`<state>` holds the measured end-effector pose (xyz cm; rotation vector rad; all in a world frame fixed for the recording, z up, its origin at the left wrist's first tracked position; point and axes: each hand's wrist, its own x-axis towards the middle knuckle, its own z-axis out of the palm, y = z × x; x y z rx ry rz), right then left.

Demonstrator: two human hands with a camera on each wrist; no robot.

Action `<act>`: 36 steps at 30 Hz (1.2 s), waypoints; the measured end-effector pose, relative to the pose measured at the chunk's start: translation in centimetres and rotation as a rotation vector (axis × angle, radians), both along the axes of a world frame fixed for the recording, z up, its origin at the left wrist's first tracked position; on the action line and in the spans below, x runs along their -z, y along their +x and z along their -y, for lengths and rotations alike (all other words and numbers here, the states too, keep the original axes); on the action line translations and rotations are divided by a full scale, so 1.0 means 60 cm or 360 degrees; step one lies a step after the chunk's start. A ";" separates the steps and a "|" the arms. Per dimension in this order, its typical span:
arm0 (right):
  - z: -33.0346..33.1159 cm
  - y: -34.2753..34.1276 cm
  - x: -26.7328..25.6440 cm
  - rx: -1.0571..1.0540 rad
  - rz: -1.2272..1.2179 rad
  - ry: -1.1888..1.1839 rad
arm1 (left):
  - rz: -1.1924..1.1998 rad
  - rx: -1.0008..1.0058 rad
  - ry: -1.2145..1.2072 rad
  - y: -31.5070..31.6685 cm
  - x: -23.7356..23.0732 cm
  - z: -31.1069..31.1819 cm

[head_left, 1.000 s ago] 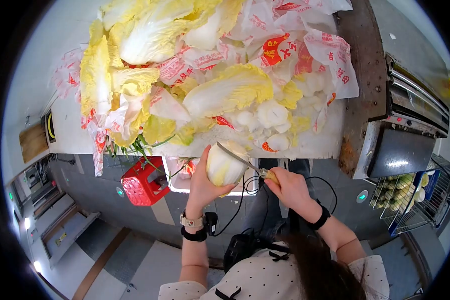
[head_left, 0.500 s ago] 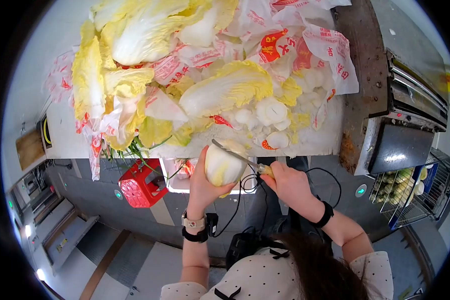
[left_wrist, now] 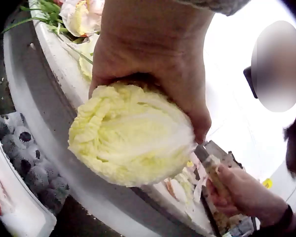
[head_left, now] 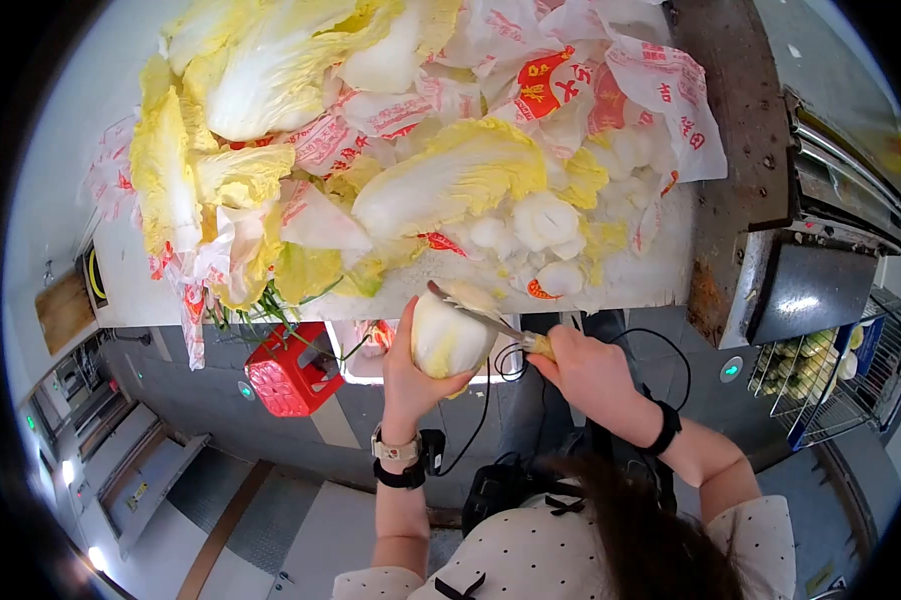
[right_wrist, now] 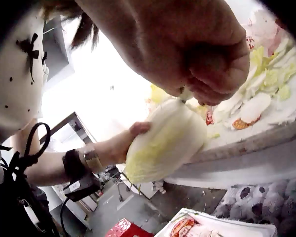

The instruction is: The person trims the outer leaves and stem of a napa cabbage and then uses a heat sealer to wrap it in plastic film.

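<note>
A pale napa cabbage (head_left: 448, 338) is held off the table's front edge by my left hand (head_left: 408, 372), fingers and thumb spread round its side. My right hand (head_left: 592, 368) grips the yellowish handle (head_left: 537, 345) of a knife. The knife blade (head_left: 488, 322) slants across the base end of the cabbage, and part of it is hidden by the pale base. In the left wrist view, the yellow leafy end of the cabbage (left_wrist: 133, 138) faces the camera. The right wrist view shows the white base of the cabbage (right_wrist: 185, 116) just under the right fist.
Loose cabbage leaves (head_left: 450, 180), cut white base pieces (head_left: 545, 220) and red-printed plastic bags (head_left: 670, 95) cover the worktable. Below its front edge are a red stool (head_left: 288, 375) and a white foam box (head_left: 370, 378). A wire rack (head_left: 830, 385) with vegetables stands right.
Both hands keep their hold on the cabbage and the knife. The blade's middle shows less at the base than before. The head view has shifted slightly.
</note>
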<state>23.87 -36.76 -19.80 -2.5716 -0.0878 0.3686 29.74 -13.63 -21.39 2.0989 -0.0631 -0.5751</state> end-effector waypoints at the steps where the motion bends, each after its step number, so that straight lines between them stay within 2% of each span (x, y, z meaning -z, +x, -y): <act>1: 0.003 -0.002 -0.002 -0.0008 -0.0014 -0.0020 | 0.0006 0.0004 -0.0001 0.002 -0.002 0.000; 4: -0.004 0.000 0.013 0.0044 -0.0101 0.0046 | -0.0034 0.0028 0.0022 0.008 -0.009 0.003; 5: -0.015 0.010 0.027 0.0068 -0.0022 0.0052 | -0.0033 0.0015 0.0009 0.007 -0.007 0.002; 11: 0.009 -0.006 0.014 0.0035 -0.0181 0.0047 | -0.0062 -0.0020 -0.0089 0.008 0.005 -0.007; 14: -0.003 0.001 0.039 0.0022 0.0059 0.0038 | -0.0077 -0.0003 -0.0111 0.010 0.003 -0.006; 17: -0.016 0.017 0.057 0.0019 0.0121 0.0062 | -0.0035 0.0011 -0.0089 0.012 0.002 -0.002; 21: 0.005 -0.010 0.047 0.0055 -0.0064 0.0080 | -0.0033 0.0060 -0.0051 0.008 0.000 -0.005; 24: -0.013 0.000 0.073 0.0070 0.0109 0.0038 | -0.0025 0.0088 -0.0020 0.008 -0.001 -0.004; 25: -0.020 0.016 0.083 0.0060 0.0014 0.0039 | -0.0026 0.0090 -0.0013 0.005 -0.002 -0.003; 29: -0.007 0.017 0.074 0.0150 -0.0130 0.0186 | -0.0042 -0.0080 -0.0273 -0.011 0.028 -0.024; 32: 0.006 0.003 0.085 0.0367 -0.0362 0.0485 | -0.0061 -0.0120 -0.0427 -0.030 0.045 -0.028; 35: 0.018 0.009 0.068 0.0364 -0.0399 0.0788 | -0.0105 -0.0215 -0.0526 -0.037 0.046 -0.035; 36: 0.019 0.008 0.065 0.0410 -0.0383 0.0772 | -0.0139 -0.0240 -0.0612 -0.039 0.043 -0.034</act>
